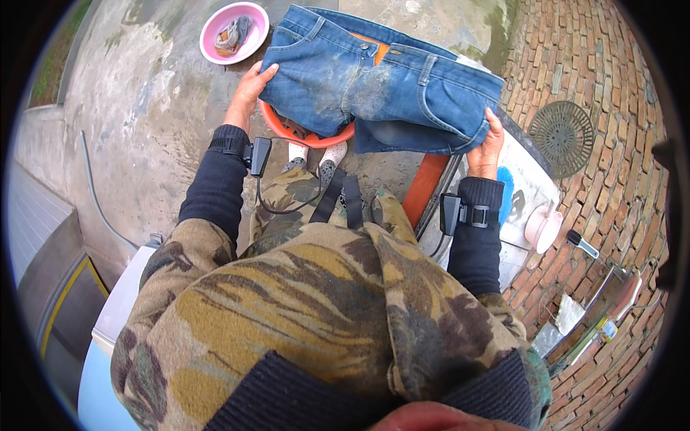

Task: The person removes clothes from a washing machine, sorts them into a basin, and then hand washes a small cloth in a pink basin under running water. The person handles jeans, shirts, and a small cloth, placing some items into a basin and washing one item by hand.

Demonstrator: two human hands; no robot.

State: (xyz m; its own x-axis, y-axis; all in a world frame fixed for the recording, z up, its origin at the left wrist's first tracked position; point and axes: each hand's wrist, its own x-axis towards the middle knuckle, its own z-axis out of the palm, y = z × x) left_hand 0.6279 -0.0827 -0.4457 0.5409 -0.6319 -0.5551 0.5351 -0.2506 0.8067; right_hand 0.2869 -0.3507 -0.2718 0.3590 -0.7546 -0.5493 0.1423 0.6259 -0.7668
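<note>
A pair of blue denim jeans (pixel 323 70) is spread out between my two hands, waistband on the far side. Pale worn or soiled patches show around the crotch. My left hand (pixel 249 92) grips the left edge, thumb on top. At the right edge my right hand (pixel 486 148) pinches the cloth near a pocket. Beneath the jeans stands an orange-red plastic basin (pixel 275 125), partly hidden, with dark cloth inside. Both wrists wear a strapped-on black device.
A pink basin (pixel 209 33) with wet-looking cloths stands on the concrete floor at far left. On the right, a white-topped ledge (pixel 517 253) carries a blue item (pixel 504 188) and a pink plastic scoop (pixel 542 229). A brick wall (pixel 609 199) bears a hanging round plastic rack (pixel 560 139) and a brush (pixel 582 243).
</note>
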